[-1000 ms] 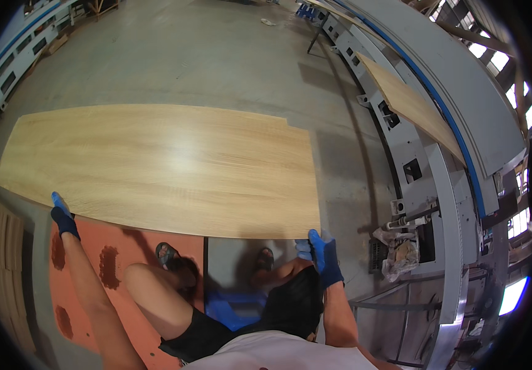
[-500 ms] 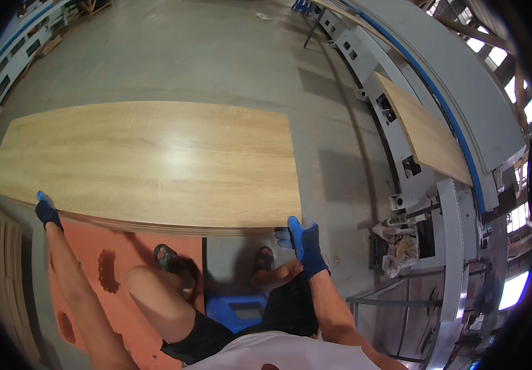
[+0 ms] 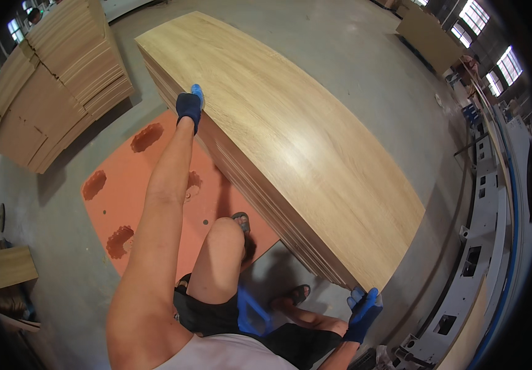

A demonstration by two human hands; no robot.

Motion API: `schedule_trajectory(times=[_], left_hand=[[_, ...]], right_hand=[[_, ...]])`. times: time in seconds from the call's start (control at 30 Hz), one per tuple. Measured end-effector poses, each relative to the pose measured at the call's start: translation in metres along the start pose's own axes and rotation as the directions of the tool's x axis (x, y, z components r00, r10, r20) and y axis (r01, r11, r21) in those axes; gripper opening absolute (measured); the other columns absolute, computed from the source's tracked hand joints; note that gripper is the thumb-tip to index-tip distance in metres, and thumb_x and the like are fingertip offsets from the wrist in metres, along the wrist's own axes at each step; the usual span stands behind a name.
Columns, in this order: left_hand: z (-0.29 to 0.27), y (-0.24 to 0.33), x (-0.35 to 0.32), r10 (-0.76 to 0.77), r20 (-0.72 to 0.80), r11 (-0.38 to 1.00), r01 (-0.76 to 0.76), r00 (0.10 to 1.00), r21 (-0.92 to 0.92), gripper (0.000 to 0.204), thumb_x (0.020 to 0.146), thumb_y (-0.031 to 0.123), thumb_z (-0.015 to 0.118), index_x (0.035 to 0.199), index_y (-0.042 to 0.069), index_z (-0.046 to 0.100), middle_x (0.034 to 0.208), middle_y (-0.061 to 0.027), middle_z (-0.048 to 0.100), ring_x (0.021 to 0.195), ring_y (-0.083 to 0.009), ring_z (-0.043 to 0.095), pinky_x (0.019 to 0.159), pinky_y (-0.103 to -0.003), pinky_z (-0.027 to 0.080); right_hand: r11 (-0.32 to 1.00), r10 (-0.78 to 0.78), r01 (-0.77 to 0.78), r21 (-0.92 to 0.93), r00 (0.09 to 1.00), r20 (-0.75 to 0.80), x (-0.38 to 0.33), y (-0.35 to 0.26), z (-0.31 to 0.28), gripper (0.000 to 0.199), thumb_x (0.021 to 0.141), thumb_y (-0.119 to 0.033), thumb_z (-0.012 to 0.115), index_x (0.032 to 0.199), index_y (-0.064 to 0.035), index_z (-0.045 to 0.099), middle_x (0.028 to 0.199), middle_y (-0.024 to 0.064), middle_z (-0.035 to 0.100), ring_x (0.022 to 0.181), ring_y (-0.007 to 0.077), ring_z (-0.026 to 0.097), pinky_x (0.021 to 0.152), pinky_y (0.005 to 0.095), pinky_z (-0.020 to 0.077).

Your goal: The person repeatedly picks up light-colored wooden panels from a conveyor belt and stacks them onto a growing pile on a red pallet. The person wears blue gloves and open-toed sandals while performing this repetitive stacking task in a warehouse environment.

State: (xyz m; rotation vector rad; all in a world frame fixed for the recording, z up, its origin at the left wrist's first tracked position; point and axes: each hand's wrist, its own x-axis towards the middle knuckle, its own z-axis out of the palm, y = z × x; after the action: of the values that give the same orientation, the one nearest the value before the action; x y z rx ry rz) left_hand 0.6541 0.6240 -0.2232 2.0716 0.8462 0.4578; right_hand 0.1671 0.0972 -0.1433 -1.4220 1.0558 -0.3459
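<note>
A stack of wood-grain panels (image 3: 284, 117) stretches from the far left to the near right, its layered edges facing me. My left hand (image 3: 191, 108), in a blue and dark glove, grips the top panel's near edge toward the far end. The thumb lies on top and the other fingers are hidden. At the near right corner, my right hand (image 3: 363, 311), gloved the same way, is closed around the panel's edge. Some of its fingers show curled at the stack's side.
An orange pallet (image 3: 173, 166) with ragged recesses lies beside my legs. Beneath me is a blue stool (image 3: 253, 311). Tall board stacks (image 3: 62, 92) stand at the far left. Along the right runs a long grey machine (image 3: 482, 228); another board stack (image 3: 429, 38) stands at the far right.
My view has turned left, so the panels now run diagonally and the board stacks at left show more fully. Both hands remain at the panel's near edge.
</note>
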Motion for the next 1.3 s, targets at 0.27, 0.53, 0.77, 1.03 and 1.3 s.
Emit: schedule_trajectory(times=[0.27,0.53,0.77,1.03,1.3], left_hand=[[-0.004,-0.005,-0.029,0.115,0.006,0.991,-0.115,0.993,0.065,0.07,0.09,0.057,0.038,0.091,-0.008,0.065,0.093,-0.0321,0.062,0.096,-0.0439,0.06,0.084,-0.046,0.046],[-0.005,-0.005,-0.297,0.2,0.647,0.913,0.099,0.736,-0.395,0.042,0.09,0.039,0.055,0.064,0.006,0.056,0.048,-0.0034,0.048,0.038,-0.015,0.042,0.036,-0.03,0.033],[-0.127,0.063,-0.648,0.414,0.761,0.909,0.273,-0.499,-0.316,0.033,0.096,0.022,0.049,0.118,-0.001,0.059,0.105,-0.0124,0.067,0.086,-0.0174,0.066,0.078,-0.029,0.053],[-0.307,0.113,-0.883,0.112,0.133,0.974,0.135,-0.985,0.184,0.054,0.088,0.041,0.061,0.127,0.004,0.053,0.109,-0.0088,0.062,0.092,-0.0184,0.061,0.074,-0.035,0.052],[-0.279,0.123,-0.837,0.229,0.414,0.961,0.273,-0.881,0.05,0.038,0.084,0.025,0.066,0.107,-0.005,0.063,0.094,-0.0097,0.065,0.074,-0.0145,0.062,0.059,-0.028,0.05]], right_hand=[[0.998,0.003,-0.008,0.068,0.997,0.075,0.006,0.003,-0.006,0.029,0.095,-0.033,0.05,0.108,-0.0079,0.055,0.08,0.009,0.062,0.069,0.0207,0.066,0.053,0.0344,0.0555],[0.882,-0.014,-0.091,0.463,0.976,0.218,0.013,0.035,-0.069,0.05,0.097,-0.038,0.043,0.133,-0.0031,0.045,0.112,0.0236,0.062,0.09,0.0309,0.066,0.072,0.0386,0.0558],[0.284,-0.15,0.275,0.919,0.959,-0.241,-0.052,0.087,-0.292,0.052,0.097,-0.044,0.042,0.134,-0.0078,0.046,0.132,0.015,0.052,0.116,0.0322,0.051,0.101,0.0451,0.0381],[0.449,-0.239,0.807,0.385,0.523,-0.818,-0.248,0.095,-0.432,0.051,0.097,-0.036,0.043,0.135,-0.0028,0.043,0.134,0.0155,0.05,0.117,0.0288,0.051,0.1,0.0434,0.041],[0.388,-0.204,0.844,0.371,0.471,-0.858,-0.271,0.045,-0.429,0.055,0.095,-0.04,0.048,0.134,-0.0014,0.043,0.129,0.0148,0.052,0.108,0.0302,0.057,0.093,0.0412,0.0473]])
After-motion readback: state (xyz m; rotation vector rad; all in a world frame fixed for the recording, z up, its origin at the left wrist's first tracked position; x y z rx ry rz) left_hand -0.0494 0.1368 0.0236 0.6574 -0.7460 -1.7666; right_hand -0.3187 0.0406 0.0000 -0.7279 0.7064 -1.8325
